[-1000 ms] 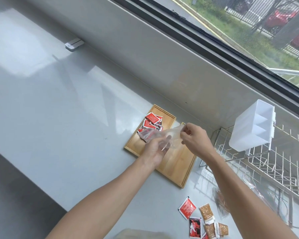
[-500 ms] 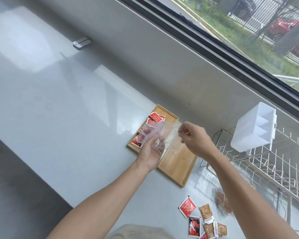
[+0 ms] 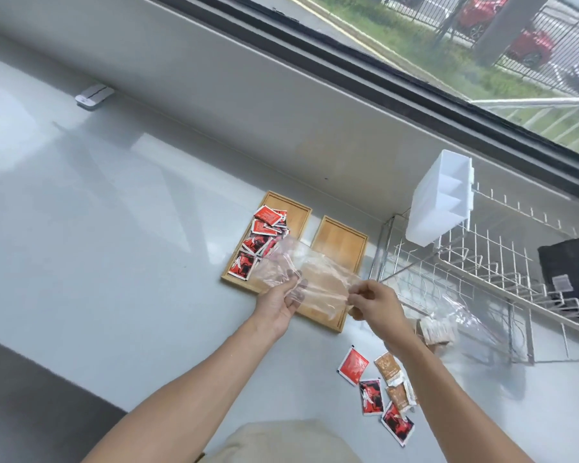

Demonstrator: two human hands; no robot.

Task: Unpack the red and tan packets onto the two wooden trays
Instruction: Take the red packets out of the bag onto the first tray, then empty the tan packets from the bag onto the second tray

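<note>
Two wooden trays [image 3: 340, 243] lie side by side on the counter [image 3: 114, 245], near the wall. A heap of packets [image 3: 259, 242] is piled on the left tray [image 3: 300, 212]. A wire rack [image 3: 482, 272] stands right of the trays, a divided bin [image 3: 440, 203] hung on it. Loose packets [image 3: 378, 392] are scattered on the counter in front.

Red packets [image 3: 263, 233] on light wooden trays [image 3: 341, 242]; tan packets [image 3: 389, 367] perhaps brown-printed; bag [image 3: 301, 279] clear.
</note>
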